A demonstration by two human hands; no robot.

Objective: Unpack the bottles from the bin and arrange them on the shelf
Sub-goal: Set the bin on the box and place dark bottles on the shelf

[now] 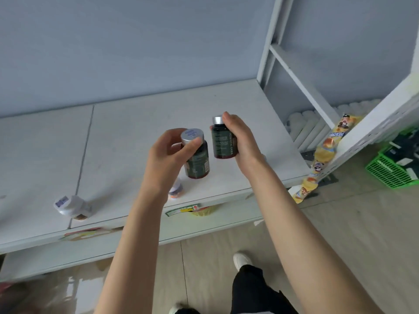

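Note:
Each hand holds a dark green-labelled bottle with a silver cap over the white shelf (pixel 136 118). My left hand (pixel 167 155) grips the cap of the left bottle (pixel 198 160), which tilts slightly. My right hand (pixel 240 137) wraps round the side of the right bottle (pixel 223 141), held upright. A white-capped bottle (pixel 71 206) stands near the shelf's front edge at the left. A small white bottle (pixel 176 191) is partly hidden behind my left wrist. The bin is a green basket (pixel 390 171) on the floor at the right.
A white shelving frame (pixel 294 71) rises at the right, with white rolls (pixel 306 125) on its lower level and a strip of yellow snack packets (pixel 326 150) hanging on its post. Price labels (pixel 192 209) stick to the shelf's front edge. My leg and shoe (pixel 242 261) stand below.

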